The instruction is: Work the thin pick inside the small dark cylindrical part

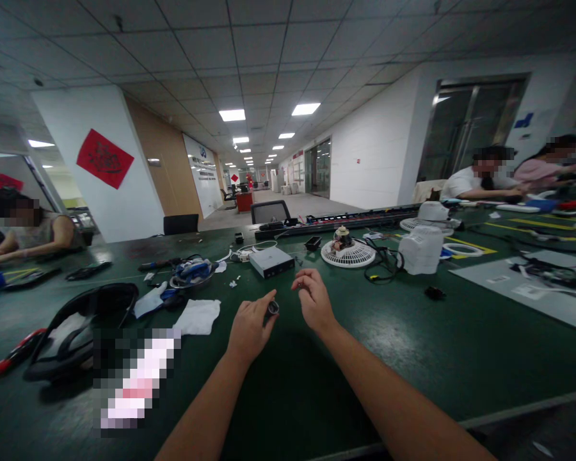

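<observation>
My left hand [248,328] is closed around a small dark cylindrical part [273,308], whose round, ring-like end faces right. A short gap to the right, my right hand [314,299] is raised with its fingers curled and the tips pinched together. Whatever sits between those fingertips, if anything, is too small to make out. Just beyond both hands lies a flat silver-grey box [271,262] with a dark front, resembling a disc drive.
On the green table [413,346] lie a white fan grille with a motor [348,250], a white plastic housing [422,248], a black strapped headset [84,326], a white cloth [198,317] and a red screwdriver [16,351]. Other people sit at the left and far right.
</observation>
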Tool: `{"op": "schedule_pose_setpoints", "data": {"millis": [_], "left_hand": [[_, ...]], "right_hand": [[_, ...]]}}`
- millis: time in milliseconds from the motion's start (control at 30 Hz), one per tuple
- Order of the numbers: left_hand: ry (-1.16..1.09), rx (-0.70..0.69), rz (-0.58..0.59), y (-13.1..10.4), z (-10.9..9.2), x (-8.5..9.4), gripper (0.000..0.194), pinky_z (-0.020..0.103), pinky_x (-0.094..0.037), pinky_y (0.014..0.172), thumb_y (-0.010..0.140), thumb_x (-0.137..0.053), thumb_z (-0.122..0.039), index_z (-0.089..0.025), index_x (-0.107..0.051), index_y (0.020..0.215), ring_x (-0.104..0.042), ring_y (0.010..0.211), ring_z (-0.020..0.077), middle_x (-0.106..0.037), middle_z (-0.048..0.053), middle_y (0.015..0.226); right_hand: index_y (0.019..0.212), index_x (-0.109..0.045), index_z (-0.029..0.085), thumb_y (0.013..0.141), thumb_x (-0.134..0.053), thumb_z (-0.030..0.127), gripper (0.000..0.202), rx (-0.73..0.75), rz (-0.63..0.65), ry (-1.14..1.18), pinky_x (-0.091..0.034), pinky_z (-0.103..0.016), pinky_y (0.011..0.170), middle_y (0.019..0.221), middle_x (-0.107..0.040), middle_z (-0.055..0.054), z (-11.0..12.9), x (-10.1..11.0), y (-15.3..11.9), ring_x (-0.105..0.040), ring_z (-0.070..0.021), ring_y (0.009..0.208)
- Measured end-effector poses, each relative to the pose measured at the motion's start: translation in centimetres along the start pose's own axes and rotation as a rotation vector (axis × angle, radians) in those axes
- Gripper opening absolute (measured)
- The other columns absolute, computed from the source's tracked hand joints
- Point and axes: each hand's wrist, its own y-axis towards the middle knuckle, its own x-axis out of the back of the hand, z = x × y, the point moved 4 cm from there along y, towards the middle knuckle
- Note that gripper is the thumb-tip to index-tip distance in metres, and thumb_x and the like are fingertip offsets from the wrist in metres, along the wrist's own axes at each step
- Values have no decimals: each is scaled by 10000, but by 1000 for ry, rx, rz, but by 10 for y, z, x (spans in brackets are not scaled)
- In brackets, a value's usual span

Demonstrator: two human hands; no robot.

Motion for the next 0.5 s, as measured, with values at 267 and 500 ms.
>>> {"op": "schedule_pose_setpoints", "data": {"millis": [267, 500], "left_hand": [[23, 42, -47, -1, 3, 1, 543, 380, -476, 862, 879, -658, -164, -222, -461, 1381, -674, 945, 228, -705, 70, 1185], [19, 39, -45, -1, 2, 1, 542, 382, -471, 862, 871, -674, -161, -213, -466, 1368, -674, 928, 226, -716, 69, 1155]], "right_hand": [[922, -681, 197, 889, -588, 428, 251, -108, -40, 194, -465, -267, 565, 838, -543, -25, -8, -3, 3, -546, -147, 643], [903, -545, 225, 940, -512, 502, 281, -157, -57, 282, -386, -220, 464, 676, -558, 29, -18, -11, -1, -510, -123, 531]]}}
